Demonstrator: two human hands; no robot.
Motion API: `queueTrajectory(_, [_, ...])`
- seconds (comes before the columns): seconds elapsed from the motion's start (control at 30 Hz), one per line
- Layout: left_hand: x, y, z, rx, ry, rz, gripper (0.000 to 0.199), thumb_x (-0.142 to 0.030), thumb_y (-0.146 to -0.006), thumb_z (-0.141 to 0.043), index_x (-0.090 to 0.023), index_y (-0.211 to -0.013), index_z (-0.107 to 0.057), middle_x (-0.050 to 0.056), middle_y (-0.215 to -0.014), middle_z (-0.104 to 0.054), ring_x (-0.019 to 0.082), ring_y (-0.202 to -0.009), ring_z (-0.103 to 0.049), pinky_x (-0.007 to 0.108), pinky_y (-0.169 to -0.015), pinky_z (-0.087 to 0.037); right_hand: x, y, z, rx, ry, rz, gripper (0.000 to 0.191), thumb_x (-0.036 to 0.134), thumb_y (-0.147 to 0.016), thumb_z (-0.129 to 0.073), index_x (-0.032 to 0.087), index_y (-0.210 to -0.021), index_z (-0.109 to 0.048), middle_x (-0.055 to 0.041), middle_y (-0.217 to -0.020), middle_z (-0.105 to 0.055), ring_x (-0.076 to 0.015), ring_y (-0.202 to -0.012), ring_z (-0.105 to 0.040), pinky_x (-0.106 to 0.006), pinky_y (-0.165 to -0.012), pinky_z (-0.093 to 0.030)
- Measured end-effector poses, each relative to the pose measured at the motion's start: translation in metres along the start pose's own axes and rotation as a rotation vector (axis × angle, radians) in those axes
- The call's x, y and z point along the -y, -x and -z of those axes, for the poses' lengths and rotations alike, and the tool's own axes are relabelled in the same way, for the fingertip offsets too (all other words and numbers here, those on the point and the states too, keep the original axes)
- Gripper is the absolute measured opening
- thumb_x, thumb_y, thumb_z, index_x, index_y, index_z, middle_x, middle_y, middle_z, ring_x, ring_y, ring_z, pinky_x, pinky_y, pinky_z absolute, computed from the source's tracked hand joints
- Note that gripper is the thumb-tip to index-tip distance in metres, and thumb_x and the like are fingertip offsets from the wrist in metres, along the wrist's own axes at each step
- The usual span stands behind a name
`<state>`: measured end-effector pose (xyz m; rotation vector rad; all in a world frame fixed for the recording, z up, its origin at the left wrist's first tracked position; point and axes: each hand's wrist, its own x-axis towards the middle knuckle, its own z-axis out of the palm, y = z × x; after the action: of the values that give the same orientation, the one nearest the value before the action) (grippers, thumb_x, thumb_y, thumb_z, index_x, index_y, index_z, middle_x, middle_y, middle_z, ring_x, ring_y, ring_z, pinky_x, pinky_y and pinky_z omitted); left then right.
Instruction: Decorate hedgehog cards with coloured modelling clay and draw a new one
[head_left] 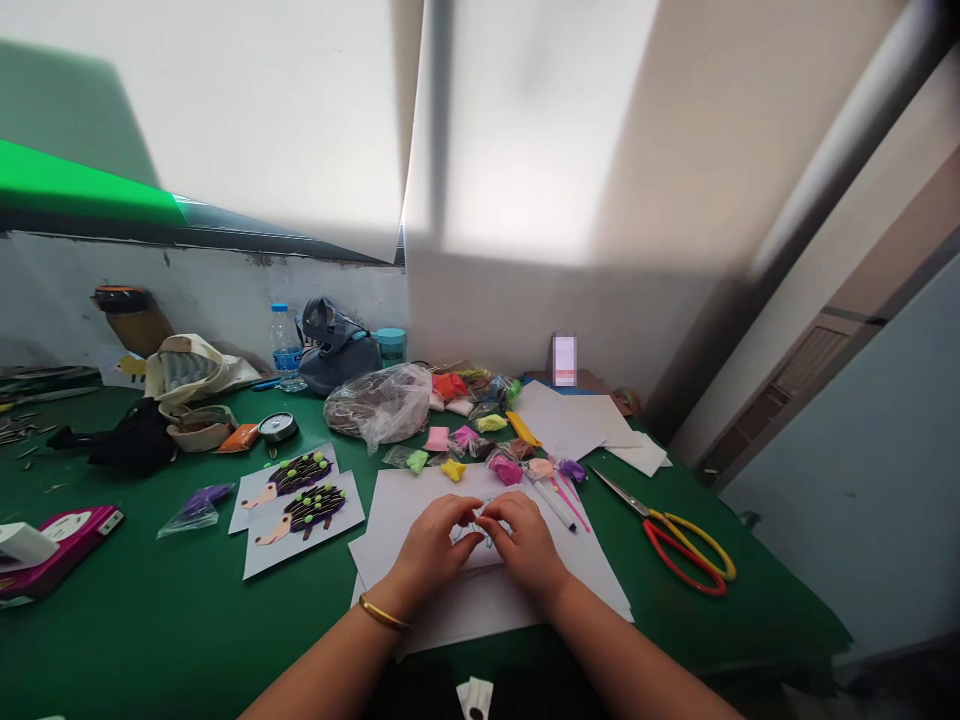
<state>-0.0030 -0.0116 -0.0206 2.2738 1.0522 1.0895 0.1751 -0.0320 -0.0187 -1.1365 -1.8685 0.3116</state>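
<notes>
My left hand point(436, 545) and my right hand point(526, 545) meet at the fingertips over a stack of white paper point(442, 620). Both have the thumb and fingers pinched together; whatever is between them is too small or too hidden to make out. Dark drawn lines show on the paper in the gap between my hands. Just beyond my right hand lie a white marker point(553, 505) and a thin pink stick point(571, 505). Lumps of coloured clay, among them a yellow piece point(453, 469) and a magenta piece point(505, 469), line the paper's far edge.
Large scissors point(682, 545) with red and yellow handles lie at right. Two hedgehog pictures point(304, 520) are at left, near a purple clay packet point(196, 508). A plastic bag point(382, 400), a water bottle point(282, 345) and a phone point(565, 360) stand farther back.
</notes>
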Motion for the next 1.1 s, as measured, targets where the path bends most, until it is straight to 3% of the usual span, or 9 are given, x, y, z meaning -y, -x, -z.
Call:
queueTrajectory(0.17, [-0.002, 0.0, 0.001, -0.013, 0.025, -0.053, 0.024, -0.026, -0.087, -0.065, -0.026, -0.111, -0.069, 0.004, -0.091, -0.068, 0.017, -0.085, -0.063, 0.03, -0.078, -0.052, 0.001, 0.002, -0.001, 0.02, -0.138, 0.023, 0.037, 0.047, -0.098, -0.046, 0.022, -0.084, -0.069, -0.0033, -0.08, -0.066, -0.0191, -0.081, -0.058, -0.033, -0.076, -0.043])
queueTrajectory(0.27, [-0.001, -0.001, 0.0, -0.059, 0.041, -0.056, 0.016, -0.025, -0.089, -0.063, -0.024, -0.102, -0.071, 0.003, -0.087, -0.067, 0.016, -0.082, -0.062, 0.029, -0.075, -0.052, -0.003, 0.001, 0.001, 0.018, -0.121, 0.035, 0.04, 0.041, -0.101, -0.038, 0.022, -0.084, -0.068, -0.0038, -0.08, -0.066, -0.0188, -0.081, -0.059, -0.033, -0.077, -0.044])
queueTrajectory(0.4, [-0.001, -0.002, 0.002, -0.091, 0.062, -0.022, 0.008, -0.022, -0.088, -0.062, -0.021, -0.091, -0.069, 0.004, -0.086, -0.066, 0.017, -0.082, -0.061, 0.029, -0.075, -0.051, -0.023, -0.01, 0.018, -0.073, 0.181, -0.034, 0.021, 0.027, -0.094, -0.049, 0.021, -0.102, -0.067, -0.0068, -0.1, -0.068, -0.0233, -0.099, -0.058, -0.038, -0.09, -0.042])
queueTrajectory(0.47, [-0.002, -0.002, 0.003, -0.08, 0.075, 0.006, 0.007, -0.022, -0.088, -0.061, -0.021, -0.091, -0.067, 0.003, -0.086, -0.065, 0.016, -0.081, -0.061, 0.029, -0.074, -0.051, -0.04, -0.018, 0.032, -0.114, 0.427, -0.173, 0.035, 0.015, -0.085, -0.053, 0.021, -0.118, -0.062, -0.0099, -0.116, -0.064, -0.0277, -0.113, -0.052, -0.043, -0.096, -0.038])
queueTrajectory(0.57, [-0.004, -0.002, 0.004, -0.069, 0.09, 0.042, 0.006, -0.023, -0.089, -0.06, -0.022, -0.091, -0.065, 0.002, -0.084, -0.065, 0.016, -0.078, -0.06, 0.028, -0.071, -0.05, -0.065, -0.028, 0.052, 0.002, 0.659, -0.358, 0.056, 0.006, -0.076, -0.054, 0.023, -0.129, -0.057, -0.0104, -0.129, -0.058, -0.0298, -0.119, -0.047, -0.043, -0.093, -0.037])
queueTrajectory(0.77, [-0.006, -0.002, 0.004, -0.077, 0.138, 0.09, 0.007, -0.025, -0.088, -0.06, -0.023, -0.092, -0.064, 0.001, -0.086, -0.066, 0.015, -0.077, -0.061, 0.028, -0.07, -0.051, -0.091, -0.044, 0.068, 0.19, 0.735, -0.293, 0.041, 0.017, -0.081, -0.058, 0.032, -0.118, -0.065, -0.006, -0.134, -0.056, -0.0287, -0.122, -0.044, -0.041, -0.09, -0.035])
queueTrajectory(0.93, [-0.004, -0.002, 0.003, -0.118, 0.193, 0.109, 0.007, -0.024, -0.087, -0.061, -0.023, -0.091, -0.066, 0.001, -0.086, -0.067, 0.014, -0.076, -0.062, 0.027, -0.07, -0.052, -0.083, -0.049, 0.069, 0.127, 0.679, -0.219, 0.025, 0.019, -0.083, -0.057, 0.027, -0.103, -0.068, -0.0053, -0.122, -0.064, -0.0275, -0.116, -0.049, -0.041, -0.09, -0.035])
queueTrajectory(1.03, [-0.004, -0.002, 0.001, -0.149, 0.236, 0.127, 0.011, -0.026, -0.086, -0.061, -0.023, -0.096, -0.065, 0.001, -0.085, -0.067, 0.014, -0.074, -0.061, 0.027, -0.07, -0.052, -0.064, -0.042, 0.061, 0.019, 0.527, -0.144, 0.024, 0.017, -0.08, -0.058, 0.023, -0.102, -0.064, -0.0064, -0.109, -0.068, -0.0246, -0.107, -0.056, -0.038, -0.09, -0.037])
queueTrajectory(1.1, [-0.006, -0.002, 0.0, -0.175, 0.254, 0.135, 0.011, -0.028, -0.086, -0.063, -0.022, -0.095, -0.064, 0.0, -0.083, -0.066, 0.014, -0.072, -0.06, 0.027, -0.069, -0.051, -0.047, -0.032, 0.049, 0.029, 0.391, -0.079, 0.028, 0.018, -0.078, -0.059, 0.021, -0.106, -0.061, -0.0063, -0.103, -0.068, -0.0231, -0.099, -0.059, -0.036, -0.088, -0.041])
